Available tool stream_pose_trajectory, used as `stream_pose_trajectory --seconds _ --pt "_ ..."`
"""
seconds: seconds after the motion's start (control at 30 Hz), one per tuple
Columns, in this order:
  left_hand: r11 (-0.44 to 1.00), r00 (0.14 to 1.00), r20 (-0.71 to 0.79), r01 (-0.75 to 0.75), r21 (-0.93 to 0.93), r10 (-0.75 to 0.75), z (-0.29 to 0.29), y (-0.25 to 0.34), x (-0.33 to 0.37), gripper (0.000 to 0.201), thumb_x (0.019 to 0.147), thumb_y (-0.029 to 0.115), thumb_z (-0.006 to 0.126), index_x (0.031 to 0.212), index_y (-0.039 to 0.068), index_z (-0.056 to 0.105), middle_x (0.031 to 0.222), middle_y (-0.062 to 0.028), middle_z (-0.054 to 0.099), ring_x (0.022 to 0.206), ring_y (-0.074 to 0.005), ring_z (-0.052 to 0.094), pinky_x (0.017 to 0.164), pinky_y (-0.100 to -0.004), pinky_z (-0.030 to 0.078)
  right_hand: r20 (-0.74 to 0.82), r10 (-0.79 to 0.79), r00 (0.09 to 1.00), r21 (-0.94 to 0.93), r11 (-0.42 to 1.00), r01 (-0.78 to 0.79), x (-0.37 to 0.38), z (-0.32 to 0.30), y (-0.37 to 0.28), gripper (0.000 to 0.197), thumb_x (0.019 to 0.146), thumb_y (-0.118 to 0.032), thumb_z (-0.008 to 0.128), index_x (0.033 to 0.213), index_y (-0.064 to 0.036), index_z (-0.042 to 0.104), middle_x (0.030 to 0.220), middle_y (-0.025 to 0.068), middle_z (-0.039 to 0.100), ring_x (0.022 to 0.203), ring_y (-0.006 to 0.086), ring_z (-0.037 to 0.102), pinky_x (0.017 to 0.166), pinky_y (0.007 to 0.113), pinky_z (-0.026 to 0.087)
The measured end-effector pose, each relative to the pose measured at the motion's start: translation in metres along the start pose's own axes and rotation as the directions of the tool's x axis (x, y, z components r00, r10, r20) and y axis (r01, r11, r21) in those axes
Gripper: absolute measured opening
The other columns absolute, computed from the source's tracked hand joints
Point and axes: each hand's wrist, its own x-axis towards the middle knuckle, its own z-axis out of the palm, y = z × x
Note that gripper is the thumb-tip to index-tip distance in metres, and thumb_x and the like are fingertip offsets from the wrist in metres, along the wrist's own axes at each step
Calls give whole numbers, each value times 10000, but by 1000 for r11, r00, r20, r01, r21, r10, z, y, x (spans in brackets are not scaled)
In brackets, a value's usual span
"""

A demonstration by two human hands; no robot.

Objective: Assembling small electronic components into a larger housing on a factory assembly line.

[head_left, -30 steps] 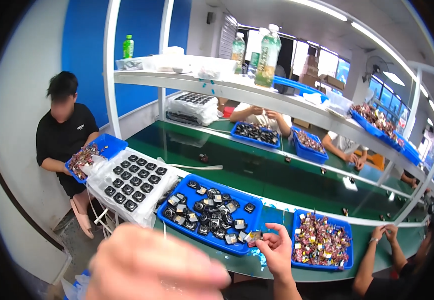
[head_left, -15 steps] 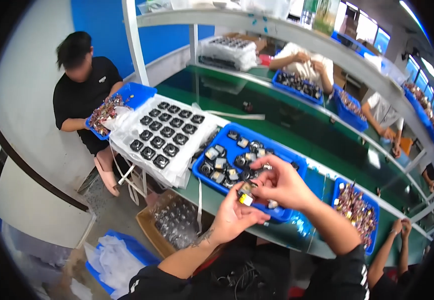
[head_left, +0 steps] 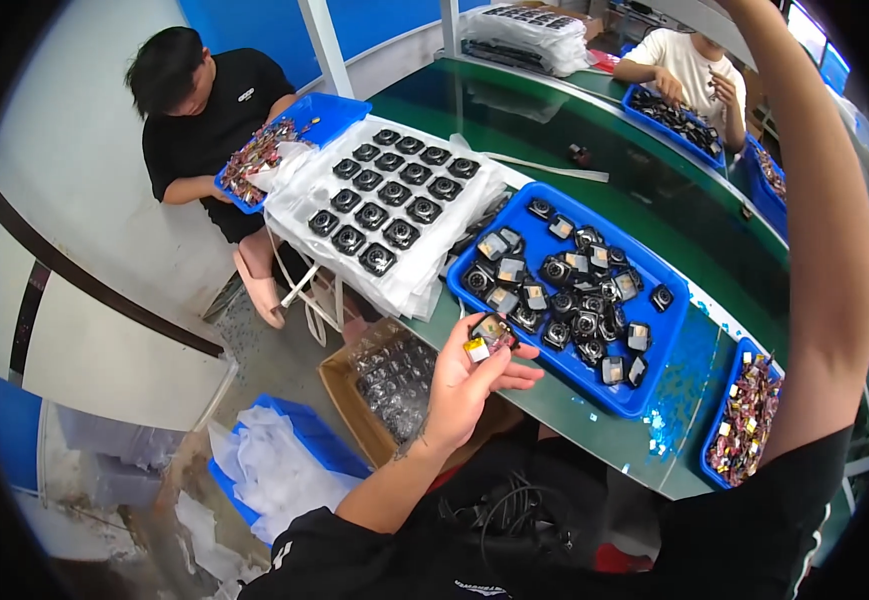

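Note:
My left hand (head_left: 461, 385) is closed around a small black camera module (head_left: 493, 330), pinched between thumb and fingers near the tray's front edge. A piece with a yellow and white label (head_left: 477, 349) sits against the module in the same grip. My right forearm (head_left: 822, 190) reaches up along the right side to the top edge, where the hand itself is out of the picture. Just beyond my left hand lies a blue tray (head_left: 644, 398) holding many black camera modules (head_left: 586, 323), some lens up, others showing a silvery back.
White trays (head_left: 284, 213) with rows of black camera units are stacked left of the blue tray. A blue bin of small wired parts (head_left: 744, 420) stands at right. Below are a cardboard box (head_left: 339, 385) and a blue crate (head_left: 329, 440). Co-workers sit at left and across the green bench (head_left: 544, 388).
My right hand has left the module and gone up out of view, its arm now raised. My left hand keeps the module. The whole view has shifted, uncovering more of the blue tray.

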Motion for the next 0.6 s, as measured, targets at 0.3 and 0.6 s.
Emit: stream_pose_trajectory --seconds 0.3,0.6 --pt "998 992 -110 63 -5 -63 -7 -9 -13 305 980 103 481 1251 28 363 1021 -242 626 833 -318 694 707 -343 580 -49 17 999 316 949 -1 -24 -47 2 337 770 -129 720 1043 25 594 940 172 644 934 286 611 849 371 470" --pt "998 972 -230 39 -45 -48 -37 -20 -27 296 981 93 450 1253 18 361 972 -250 631 801 -317 696 692 -344 589 -4 -160 987 578 805 133 -200 -114 -44 445 661 11 791 1043 26 563 913 115 600 863 269 581 889 383 464"
